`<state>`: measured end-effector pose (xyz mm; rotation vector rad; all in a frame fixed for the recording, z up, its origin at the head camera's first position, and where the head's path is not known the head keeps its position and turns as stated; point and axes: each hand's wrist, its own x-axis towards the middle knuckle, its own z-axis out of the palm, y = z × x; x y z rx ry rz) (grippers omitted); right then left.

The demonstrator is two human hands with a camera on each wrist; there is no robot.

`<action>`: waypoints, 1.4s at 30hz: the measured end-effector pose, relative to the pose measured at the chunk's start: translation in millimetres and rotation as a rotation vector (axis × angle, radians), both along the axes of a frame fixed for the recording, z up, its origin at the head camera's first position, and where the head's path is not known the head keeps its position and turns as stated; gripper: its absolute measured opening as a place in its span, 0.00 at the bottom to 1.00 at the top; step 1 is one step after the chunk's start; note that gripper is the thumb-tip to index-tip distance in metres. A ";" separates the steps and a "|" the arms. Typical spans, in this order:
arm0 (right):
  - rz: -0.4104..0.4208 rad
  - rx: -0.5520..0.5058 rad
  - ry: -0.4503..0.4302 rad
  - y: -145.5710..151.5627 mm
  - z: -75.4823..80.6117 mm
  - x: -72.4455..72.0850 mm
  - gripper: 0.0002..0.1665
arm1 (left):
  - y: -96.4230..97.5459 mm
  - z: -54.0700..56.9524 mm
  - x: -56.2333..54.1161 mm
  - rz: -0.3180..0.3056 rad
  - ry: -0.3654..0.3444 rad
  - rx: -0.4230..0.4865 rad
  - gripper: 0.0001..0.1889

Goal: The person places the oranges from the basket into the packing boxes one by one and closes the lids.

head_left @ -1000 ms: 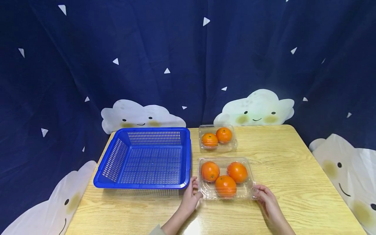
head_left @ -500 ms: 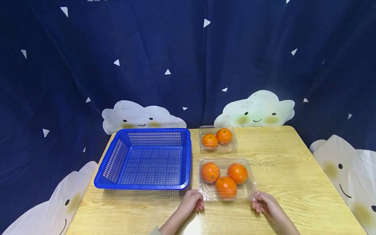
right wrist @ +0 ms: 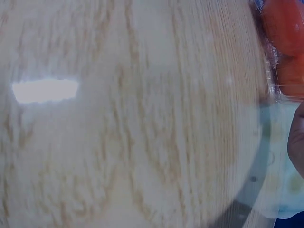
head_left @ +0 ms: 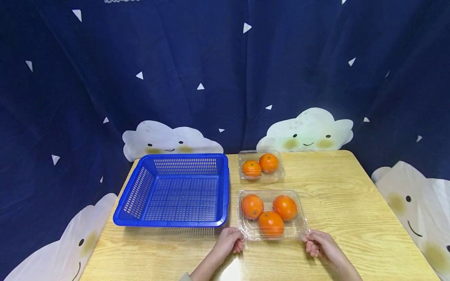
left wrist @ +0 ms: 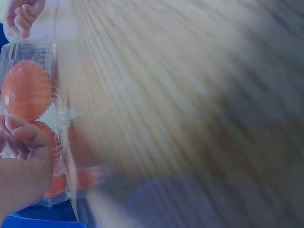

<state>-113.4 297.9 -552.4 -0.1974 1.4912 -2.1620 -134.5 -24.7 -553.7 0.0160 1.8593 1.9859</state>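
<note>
A clear plastic clamshell box (head_left: 291, 232) with three oranges (head_left: 271, 224) inside sits on the table, its lid down. At its near left corner my left hand (head_left: 227, 242) pinches the rim between thumb and forefinger, the other fingers curled underneath. My right hand (head_left: 323, 246) pinches the near right corner the same way. The left wrist view shows my left hand (left wrist: 28, 166) in front of the box and partly hiding it. In the right wrist view only an edge of my right hand (right wrist: 297, 142) shows, beside the box's oranges (right wrist: 287, 26).
Left of the box stands a blue plastic basket (head_left: 170, 223) with slotted walls and nothing in it. Behind the box, a smaller clear box (head_left: 270, 176) holds two oranges (head_left: 268, 162). All rest on a wooden table (head_left: 344, 203) in front of a dark blue curtain (head_left: 225, 58).
My hands have shifted from the box's sides to its near corners, the fingers curling in below the rim. The box has stayed in nearly the same place.
</note>
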 end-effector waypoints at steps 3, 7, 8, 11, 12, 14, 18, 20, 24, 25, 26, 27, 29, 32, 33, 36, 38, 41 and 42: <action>0.014 -0.005 -0.009 0.5 0.7 -0.1 0.23 | 0.1 -0.2 0.3 -0.001 0.011 0.012 0.07; 0.010 0.082 0.002 -0.8 3.0 0.0 0.21 | -0.2 0.0 2.2 -0.004 0.121 0.024 0.07; -0.002 0.137 0.010 -1.8 3.9 0.2 0.20 | -0.1 0.3 3.1 0.003 0.163 0.000 0.07; -0.085 0.348 0.048 -7.2 7.1 1.4 0.19 | 1.4 0.1 5.4 0.048 0.348 -0.190 0.09; -0.136 0.425 0.052 -9.8 8.2 2.2 0.17 | 2.1 -0.7 5.8 0.072 0.412 -0.277 0.09; -0.262 0.559 0.082 -15.9 9.0 3.7 0.13 | 3.1 -0.9 6.2 0.127 0.496 -0.448 0.09; -0.497 0.759 0.258 -26.5 9.6 7.7 0.15 | 3.9 2.5 5.1 0.175 0.617 -0.647 0.08; -0.571 0.837 0.400 -30.0 10.2 8.8 0.24 | 3.8 5.9 4.8 0.174 0.675 -0.703 0.15; -0.625 0.897 0.653 -34.5 11.7 8.4 0.38 | 5.1 9.7 5.0 0.133 0.761 -0.759 0.30; -0.622 0.904 0.698 -35.7 12.3 8.2 0.40 | 5.7 10.0 5.1 0.121 0.776 -0.760 0.32; -0.612 0.909 0.734 -36.9 12.7 8.0 0.41 | 6.4 10.1 5.3 0.110 0.794 -0.761 0.34; -0.601 0.909 0.767 -38.2 12.8 7.7 0.41 | 7.0 10.5 5.6 0.095 0.815 -0.763 0.35; -0.576 0.920 0.804 -40.7 12.7 7.5 0.41 | 8.3 10.3 5.3 0.067 0.880 -0.774 0.36; -0.553 0.949 0.847 -44.9 10.9 6.7 0.38 | 10.4 10.8 3.6 0.034 0.996 -0.816 0.34; -0.547 0.959 0.860 -46.0 10.4 6.5 0.38 | 11.4 11.2 3.0 0.028 1.032 -0.834 0.33; -0.537 0.982 0.896 -48.3 9.2 6.2 0.37 | 14.5 11.2 2.2 0.021 1.089 -0.906 0.30; -0.534 0.988 0.930 -48.5 8.6 5.9 0.36 | 15.8 11.1 2.5 0.022 1.104 -0.933 0.29; -0.535 0.976 0.961 -48.5 7.9 5.1 0.34 | 16.7 10.8 3.5 0.022 1.114 -0.954 0.29; -0.537 0.976 0.972 -48.3 7.5 4.7 0.34 | 16.8 10.7 3.7 0.023 1.116 -0.956 0.29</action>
